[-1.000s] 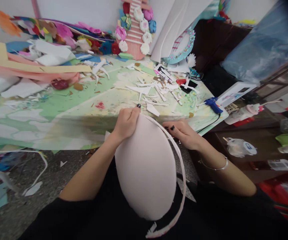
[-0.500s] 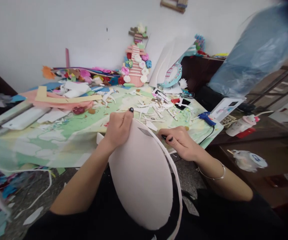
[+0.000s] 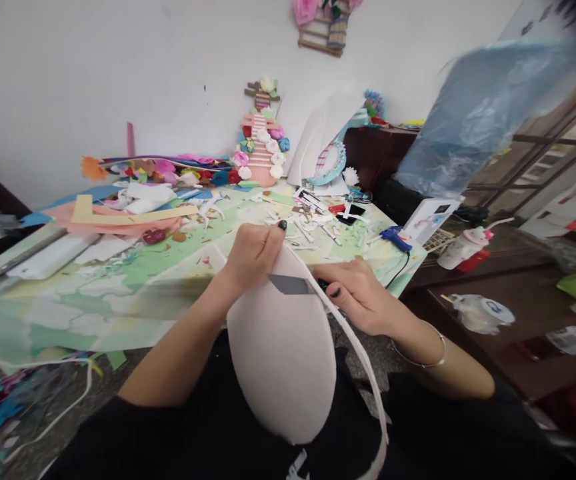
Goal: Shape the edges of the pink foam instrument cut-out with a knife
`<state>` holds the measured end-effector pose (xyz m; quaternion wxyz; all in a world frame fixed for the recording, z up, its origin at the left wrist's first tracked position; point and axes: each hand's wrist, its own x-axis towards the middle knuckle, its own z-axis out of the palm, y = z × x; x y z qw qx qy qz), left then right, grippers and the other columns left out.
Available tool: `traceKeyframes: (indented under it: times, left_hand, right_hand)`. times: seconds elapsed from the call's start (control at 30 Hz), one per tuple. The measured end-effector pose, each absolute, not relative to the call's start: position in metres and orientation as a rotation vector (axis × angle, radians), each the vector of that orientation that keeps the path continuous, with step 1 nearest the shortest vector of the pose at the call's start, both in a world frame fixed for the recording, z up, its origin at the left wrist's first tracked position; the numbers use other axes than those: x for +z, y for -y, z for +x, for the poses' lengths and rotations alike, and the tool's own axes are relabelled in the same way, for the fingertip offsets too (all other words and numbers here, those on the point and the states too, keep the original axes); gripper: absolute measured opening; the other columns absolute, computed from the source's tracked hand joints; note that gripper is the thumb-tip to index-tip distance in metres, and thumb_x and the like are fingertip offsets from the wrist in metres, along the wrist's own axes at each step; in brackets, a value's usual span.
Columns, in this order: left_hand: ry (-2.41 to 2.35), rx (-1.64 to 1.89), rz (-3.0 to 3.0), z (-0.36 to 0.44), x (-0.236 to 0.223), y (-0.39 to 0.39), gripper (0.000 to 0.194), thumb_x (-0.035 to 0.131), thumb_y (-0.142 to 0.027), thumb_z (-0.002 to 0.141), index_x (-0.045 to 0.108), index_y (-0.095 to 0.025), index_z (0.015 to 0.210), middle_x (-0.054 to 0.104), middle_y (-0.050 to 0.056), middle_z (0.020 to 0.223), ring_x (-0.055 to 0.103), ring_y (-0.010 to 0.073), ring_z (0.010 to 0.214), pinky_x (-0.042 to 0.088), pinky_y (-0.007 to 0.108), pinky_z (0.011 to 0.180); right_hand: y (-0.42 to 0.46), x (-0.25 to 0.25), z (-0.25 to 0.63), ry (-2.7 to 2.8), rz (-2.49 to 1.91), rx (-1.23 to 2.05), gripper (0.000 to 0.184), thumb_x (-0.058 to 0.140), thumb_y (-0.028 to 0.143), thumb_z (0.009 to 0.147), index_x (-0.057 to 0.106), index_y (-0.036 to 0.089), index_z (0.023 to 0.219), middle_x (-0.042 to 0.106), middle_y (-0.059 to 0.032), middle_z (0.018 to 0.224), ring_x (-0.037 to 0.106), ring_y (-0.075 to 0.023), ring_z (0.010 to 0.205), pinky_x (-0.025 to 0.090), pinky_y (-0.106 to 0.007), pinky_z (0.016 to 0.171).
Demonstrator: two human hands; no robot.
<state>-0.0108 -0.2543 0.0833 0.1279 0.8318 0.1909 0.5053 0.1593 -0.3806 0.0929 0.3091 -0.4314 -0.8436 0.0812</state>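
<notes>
Holding the pale oval sheet (image 3: 283, 367) at lower centre of the frame, the left hand (image 3: 253, 257) clamped its upper edge; the right hand (image 3: 357, 293) was curled closed, apparently on a grey blade (image 3: 291, 285). Sheet was judged light, bendable, easily dented; its rim suited gripping.

the person wears a black short-sleeved cloth top (image 3: 178, 437), shiny black nail paint (image 3: 283, 225) and a thin round silver bangle (image 3: 444, 346).
</notes>
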Motion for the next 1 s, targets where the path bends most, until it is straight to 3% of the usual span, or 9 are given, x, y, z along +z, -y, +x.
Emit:
traceKeyframes:
  times: [0.43, 1.0]
  left_hand:
    - [-0.357, 1.437, 2.285, 0.004, 0.069, 0.238, 0.040, 0.038, -0.021, 0.091, 0.026, -0.019, 0.053, 0.024, -0.005, 0.047, 0.023, 0.0077, 0.044, 0.022, 0.028, 0.047]
    - [-0.360, 1.416, 2.209, 0.005, 0.064, 0.225, 0.046, 0.037, -0.034, 0.095, 0.029, -0.019, 0.052, 0.026, -0.005, 0.047, 0.026, 0.0077, 0.043, 0.022, 0.028, 0.046]
  right_hand:
    - [0.377, 0.096, 0.170, 2.276, -1.283, 0.166, 0.055, 0.015, 0.054, 0.098, 0.051, 0.017, 0.081, 0.044, 0.0014, 0.063, 0.040, -0.0109, 0.056, 0.027, -0.027, 0.058]
    - [0.353, 0.084, 0.183, 2.221, -1.340, 0.284, 0.053, 0.015, 0.055, 0.098, 0.045, 0.019, 0.074, 0.037, 0.0040, 0.058, 0.035, -0.0098, 0.053, 0.024, -0.026, 0.056]
